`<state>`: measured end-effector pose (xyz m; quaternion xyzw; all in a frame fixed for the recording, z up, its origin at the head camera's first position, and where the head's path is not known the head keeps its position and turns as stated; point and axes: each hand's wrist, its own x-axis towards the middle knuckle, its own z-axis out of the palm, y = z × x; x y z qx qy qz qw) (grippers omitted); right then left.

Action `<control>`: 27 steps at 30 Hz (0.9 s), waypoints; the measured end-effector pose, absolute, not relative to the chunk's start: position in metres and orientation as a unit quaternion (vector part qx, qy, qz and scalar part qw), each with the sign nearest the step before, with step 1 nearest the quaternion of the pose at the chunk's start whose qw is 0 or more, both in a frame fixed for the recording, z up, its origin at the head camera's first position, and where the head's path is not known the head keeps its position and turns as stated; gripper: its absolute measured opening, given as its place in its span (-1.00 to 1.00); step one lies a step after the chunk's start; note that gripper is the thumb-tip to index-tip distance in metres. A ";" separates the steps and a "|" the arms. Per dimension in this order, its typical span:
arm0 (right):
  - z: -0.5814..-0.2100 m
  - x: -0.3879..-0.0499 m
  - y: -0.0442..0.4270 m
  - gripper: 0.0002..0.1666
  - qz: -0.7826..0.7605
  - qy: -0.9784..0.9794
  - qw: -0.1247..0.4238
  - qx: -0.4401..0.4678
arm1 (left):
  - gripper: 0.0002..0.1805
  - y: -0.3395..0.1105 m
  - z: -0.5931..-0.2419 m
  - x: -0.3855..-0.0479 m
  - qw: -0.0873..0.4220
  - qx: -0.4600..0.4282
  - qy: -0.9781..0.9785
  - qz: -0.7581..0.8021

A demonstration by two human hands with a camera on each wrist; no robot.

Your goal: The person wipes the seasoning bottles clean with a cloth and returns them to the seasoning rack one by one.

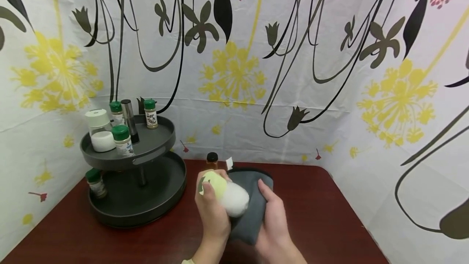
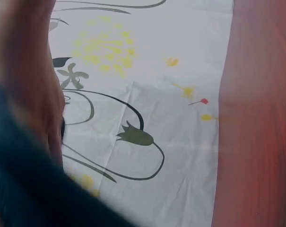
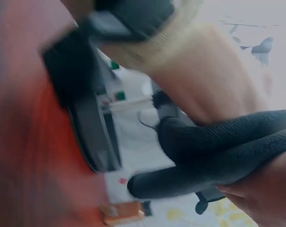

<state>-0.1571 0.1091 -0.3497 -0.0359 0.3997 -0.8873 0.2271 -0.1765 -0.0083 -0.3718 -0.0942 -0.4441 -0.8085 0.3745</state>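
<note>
My left hand (image 1: pixel 212 207) grips a rounded white container (image 1: pixel 234 199) with a yellow-green section and a dark mark, tilted over the front of a dark grey fabric pouch (image 1: pixel 249 225). The pouch has a black edge along its top and a small white tag (image 1: pixel 229 163). My right hand (image 1: pixel 275 219) holds the pouch's right side, its thumb on the front. In the right wrist view, the pouch (image 3: pixel 204 156) shows as two folded layers between the hands. A blurred dark strip of fabric (image 2: pixel 43 184) crosses the left wrist view, beside a hand (image 2: pixel 29 85).
A two-tier dark turntable rack (image 1: pixel 137 215) stands left on the reddish-brown table (image 1: pixel 307 215). It bears green-capped spice jars (image 1: pixel 122 139), a jar of white contents (image 1: pixel 100 131) and a slim metallic cylinder (image 1: pixel 129 119). Behind my left hand is a black-capped bottle (image 1: pixel 212 158). Patterned fabric hangs behind.
</note>
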 end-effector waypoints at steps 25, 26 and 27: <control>-0.349 -0.144 0.113 -0.01 -0.862 0.450 0.232 0.017 | -0.46 -0.019 -0.365 -0.187 0.410 -0.023 -0.334 -0.848; -0.346 -0.144 0.117 0.00 -0.864 0.451 0.221 0.026 | -0.47 -0.021 -0.365 -0.188 0.409 -0.022 -0.331 -0.850; -0.343 -0.144 0.120 -0.02 -0.869 0.448 0.207 0.035 | -0.48 -0.021 -0.364 -0.187 0.406 -0.020 -0.330 -0.852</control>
